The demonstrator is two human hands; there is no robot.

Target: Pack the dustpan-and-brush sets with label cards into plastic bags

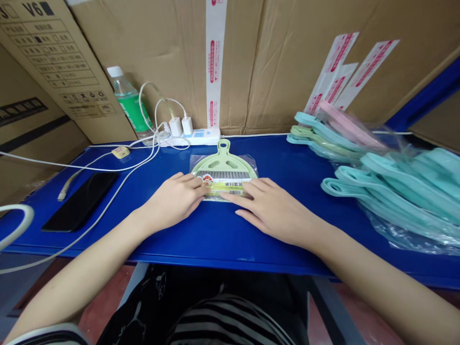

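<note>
Right now, on the blue bench (223, 235), a clear-bagged pale green plastic dustpan-and-brush set (223, 165) is pressed flat by the left hand (172, 201) and right hand (269, 206), fingers spread open over its label, nothing gripped.

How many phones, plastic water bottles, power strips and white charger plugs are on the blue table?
Phone: 1
Plastic water bottle: 1
Power strip: 1
White charger plugs: 2
Total: 5
</note>
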